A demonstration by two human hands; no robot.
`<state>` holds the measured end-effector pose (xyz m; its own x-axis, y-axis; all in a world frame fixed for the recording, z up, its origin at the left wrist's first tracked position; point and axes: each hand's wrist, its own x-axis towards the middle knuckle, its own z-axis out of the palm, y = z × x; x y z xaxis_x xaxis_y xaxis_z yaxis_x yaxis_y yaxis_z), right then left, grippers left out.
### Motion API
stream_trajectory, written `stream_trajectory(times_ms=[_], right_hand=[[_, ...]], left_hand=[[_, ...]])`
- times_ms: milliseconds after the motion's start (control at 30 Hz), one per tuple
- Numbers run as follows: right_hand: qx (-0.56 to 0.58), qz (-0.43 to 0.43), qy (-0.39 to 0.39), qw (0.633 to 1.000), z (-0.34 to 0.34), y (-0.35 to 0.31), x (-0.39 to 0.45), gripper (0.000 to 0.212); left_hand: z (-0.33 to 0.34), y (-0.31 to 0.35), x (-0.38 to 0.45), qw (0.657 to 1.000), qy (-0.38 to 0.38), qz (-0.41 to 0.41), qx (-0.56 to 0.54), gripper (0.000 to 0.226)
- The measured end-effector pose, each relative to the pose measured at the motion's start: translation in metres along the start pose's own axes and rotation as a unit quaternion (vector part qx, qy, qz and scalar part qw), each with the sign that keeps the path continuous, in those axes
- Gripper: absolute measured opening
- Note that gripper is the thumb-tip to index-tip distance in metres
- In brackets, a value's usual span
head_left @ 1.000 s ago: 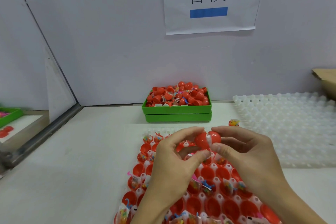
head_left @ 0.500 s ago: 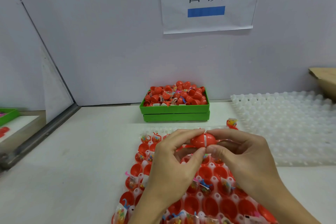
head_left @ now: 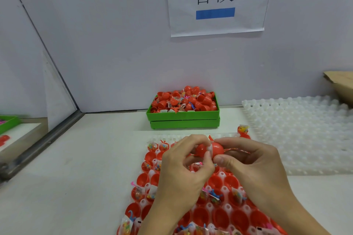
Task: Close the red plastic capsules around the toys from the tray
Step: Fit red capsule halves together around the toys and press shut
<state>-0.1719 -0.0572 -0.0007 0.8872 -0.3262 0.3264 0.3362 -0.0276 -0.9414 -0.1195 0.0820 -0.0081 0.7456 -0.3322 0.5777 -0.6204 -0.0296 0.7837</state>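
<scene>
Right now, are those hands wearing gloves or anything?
No. The left hand and the right hand are both bare: no gloves, rings, watch or sleeves show, just bare wrists and forearms. The nails are short and unpainted.

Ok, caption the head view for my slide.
Left hand and right hand pinch a red capsule above the tray of open red halves and bagged toys; green bin behind.

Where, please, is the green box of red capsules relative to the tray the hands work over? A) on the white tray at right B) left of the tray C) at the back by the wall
C: the green box sits against the wall, beyond the tray.
</scene>
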Motion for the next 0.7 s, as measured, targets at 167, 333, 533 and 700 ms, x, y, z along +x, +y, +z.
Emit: stream_trajectory(times_ms=[167, 333, 533, 700], right_hand=[[-0.001, 0.003, 0.009, 1.0, 0.0013, -0.0021, -0.0017, 0.03], [-0.006, 0.0, 0.013, 1.0, 0.0014, -0.0032, -0.0014, 0.03], [-0.014, -0.001, 0.004, 1.0, -0.0002, -0.0014, -0.0014, 0.034], [-0.015, -0.005, -0.007, 1.0, -0.0026, -0.0013, 0.0015, 0.034]], left_hand=[[-0.0004, -0.001, -0.0001, 0.999, 0.0, 0.028, 0.035, 0.02], [-0.0016, -0.002, 0.0001, 0.998, -0.004, 0.035, 0.052, 0.025], [-0.0018, 0.0009, -0.0016, 0.997, -0.006, 0.036, 0.075, 0.022], [-0.0031, 0.003, -0.0037, 0.998, 0.0, -0.045, -0.034, 0.038]])
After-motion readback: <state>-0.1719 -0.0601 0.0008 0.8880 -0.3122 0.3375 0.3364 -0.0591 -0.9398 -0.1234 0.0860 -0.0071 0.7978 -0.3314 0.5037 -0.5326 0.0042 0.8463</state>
